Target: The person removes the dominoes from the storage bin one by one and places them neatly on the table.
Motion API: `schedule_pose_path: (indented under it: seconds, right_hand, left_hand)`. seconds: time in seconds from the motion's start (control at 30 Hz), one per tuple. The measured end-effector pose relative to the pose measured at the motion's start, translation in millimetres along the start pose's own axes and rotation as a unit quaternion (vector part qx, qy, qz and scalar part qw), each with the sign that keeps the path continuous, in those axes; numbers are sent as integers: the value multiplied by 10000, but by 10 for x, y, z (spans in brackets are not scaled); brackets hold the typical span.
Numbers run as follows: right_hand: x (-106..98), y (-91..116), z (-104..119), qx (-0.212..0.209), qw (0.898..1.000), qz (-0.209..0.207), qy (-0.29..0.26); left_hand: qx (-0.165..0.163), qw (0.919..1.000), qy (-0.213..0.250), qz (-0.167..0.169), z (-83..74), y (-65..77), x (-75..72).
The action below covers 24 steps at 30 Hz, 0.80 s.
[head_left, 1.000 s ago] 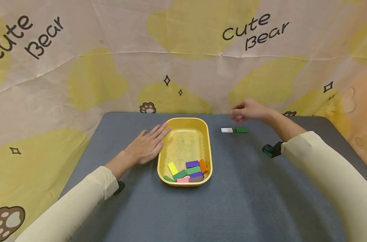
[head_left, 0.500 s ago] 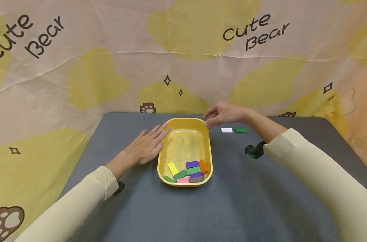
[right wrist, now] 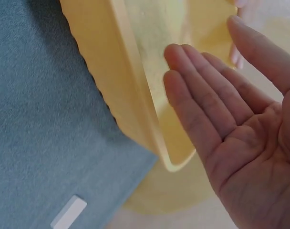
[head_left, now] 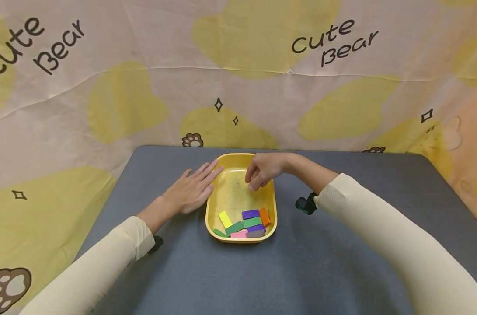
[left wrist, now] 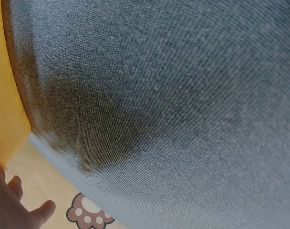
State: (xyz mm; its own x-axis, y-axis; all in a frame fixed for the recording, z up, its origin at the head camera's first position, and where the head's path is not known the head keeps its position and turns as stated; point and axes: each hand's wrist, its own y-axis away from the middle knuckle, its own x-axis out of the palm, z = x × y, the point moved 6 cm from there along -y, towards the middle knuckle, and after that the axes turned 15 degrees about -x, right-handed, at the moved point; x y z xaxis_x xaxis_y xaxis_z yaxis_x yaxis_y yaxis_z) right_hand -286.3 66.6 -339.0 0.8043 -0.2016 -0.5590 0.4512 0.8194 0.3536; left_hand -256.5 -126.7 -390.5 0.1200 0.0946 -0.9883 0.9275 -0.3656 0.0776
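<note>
The head view shows a tray (head_left: 229,196) of blocks (head_left: 251,222) on the table (head_left: 238,275), left hand (head_left: 191,190) straight-fingered on its rim, right hand (head_left: 263,169) above; the left wrist's, fingers (left wrist: 15,187) seemingly touching it; the right wrist's, empty, extended fingers (right wrist: 207,99).

"Taking the yellow tray (head_left: 228,192) as the dial, where was there room?"
"Low over its middle, and across the grey tabletop (head_left: 254,280) outside six o'clock."
"What stood in the way?"
"The left hand (head_left: 193,188) against the rim at ten, the right hand (head_left: 263,170) over one, flat rectangular blocks (head_left: 252,222) inside from five to seven. Beyond twelve hung the printed backdrop (head_left: 242,87)."
</note>
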Motion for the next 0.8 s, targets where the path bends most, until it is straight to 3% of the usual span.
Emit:
schedule_pose_path:
  seconds: [0.3,0.8]
  right_hand:
    - [201,-110,-23,638,9932,958,173]
    - [367,-234,-94,1246,9786,1503,647]
  left_hand:
    - [-7,10000,17,-4,-1,3,4]
    - [32,10000,26,-63,10,6,13]
